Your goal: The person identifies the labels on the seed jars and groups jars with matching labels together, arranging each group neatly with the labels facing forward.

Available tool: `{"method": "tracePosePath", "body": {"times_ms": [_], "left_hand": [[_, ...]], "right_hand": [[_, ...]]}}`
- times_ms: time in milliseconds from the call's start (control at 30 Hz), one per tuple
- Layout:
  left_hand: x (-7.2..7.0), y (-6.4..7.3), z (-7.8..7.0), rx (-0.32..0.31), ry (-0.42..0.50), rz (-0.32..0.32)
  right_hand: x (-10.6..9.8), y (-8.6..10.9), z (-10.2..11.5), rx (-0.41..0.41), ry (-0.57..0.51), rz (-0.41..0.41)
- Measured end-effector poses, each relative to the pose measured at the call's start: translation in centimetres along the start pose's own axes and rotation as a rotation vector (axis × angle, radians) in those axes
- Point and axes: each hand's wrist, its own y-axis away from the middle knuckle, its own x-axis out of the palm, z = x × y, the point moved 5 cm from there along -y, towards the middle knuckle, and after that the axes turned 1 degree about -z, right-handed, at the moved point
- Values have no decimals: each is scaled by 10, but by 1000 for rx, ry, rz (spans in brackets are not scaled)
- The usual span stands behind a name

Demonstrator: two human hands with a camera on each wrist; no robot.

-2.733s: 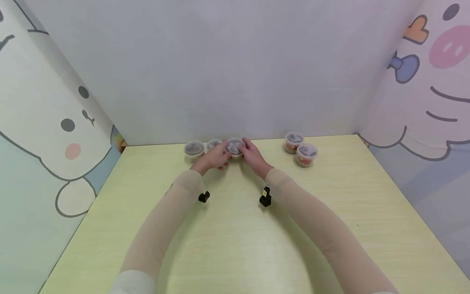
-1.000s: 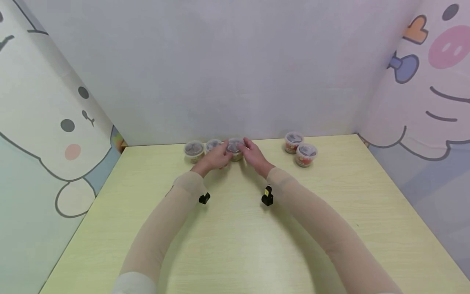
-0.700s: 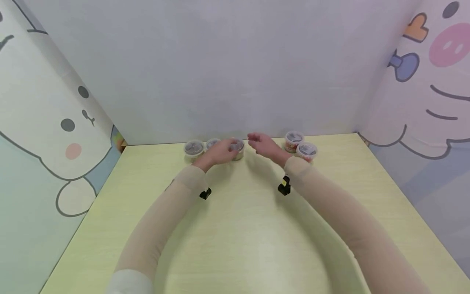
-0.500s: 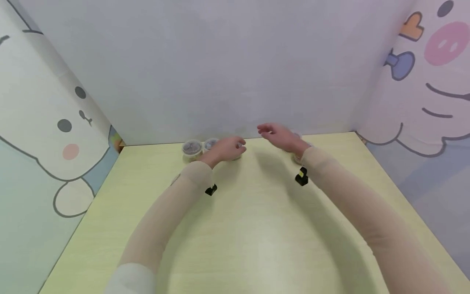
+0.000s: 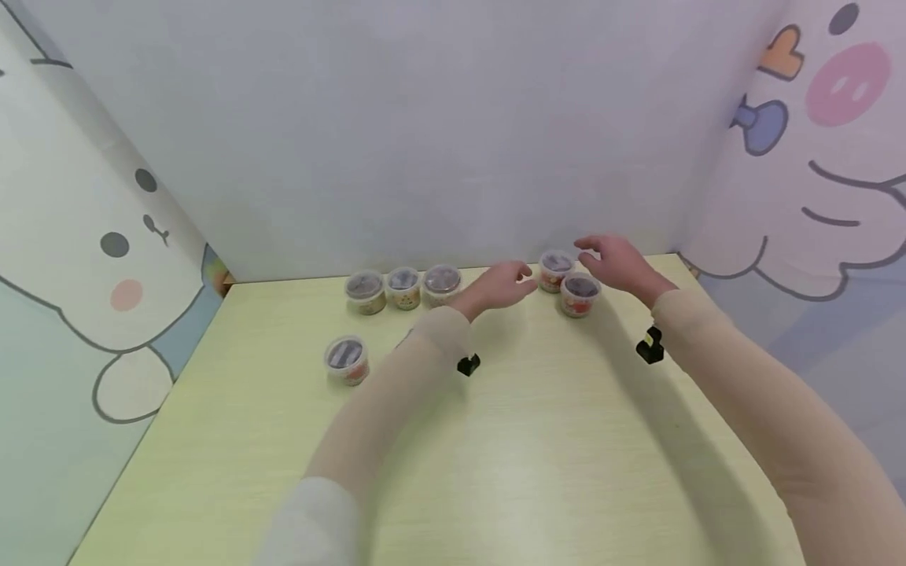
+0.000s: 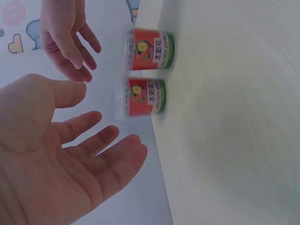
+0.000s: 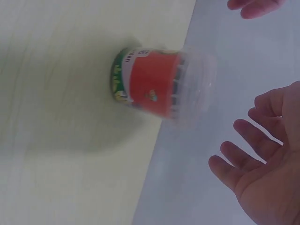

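1. Now moved off from three pale-labelled, clear-lidded plastic cups [image 5: 403, 289]: both left hand [image 5: 504, 284] and right hand [image 5: 614, 263], well apart, fingers loosely bent, holding nothing.
2. Brought across to either side of two round, red-labelled clear plastic cups with lids [image 5: 580, 295], standing upright, close together near the back edge of a pale yellow table [image 5: 510, 464]; untouched, yet probably the new focus of work.
3. Newly uncovered beside the beige left sleeve [image 5: 385, 405]: another lidded plastic cup with a reddish label [image 5: 347, 360], upright, nearer the person (something else peeking past the cloth, too hidden to name).
4. Legible on both red labels, from the left wrist: apparently "太阳花", above smaller blurred English, perhaps ending "garden".
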Motion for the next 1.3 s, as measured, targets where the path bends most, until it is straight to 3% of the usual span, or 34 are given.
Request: {"method": "tracePosePath", "body": {"times_ms": [167,333,500,600,900,1300], "left_hand": [[29,-13,-2,-68,148,-32],[53,-27,-3,-95,289,-112],[68,-36,-4,-96,400,-206],[73,-39,-6,-110,439,-242],[83,-41,-13,-115,430,-271],[91,-46,-11,-132,390,-277]], "right_hand": [[14,13,-22,107,-149,31],[31,22,-40,238,-375,57],[48,29,-51,353,-659,79],[57,32,-54,383,-759,75],[71,38,-58,432,-802,3],[78,46,-61,422,-807,-21]]}}
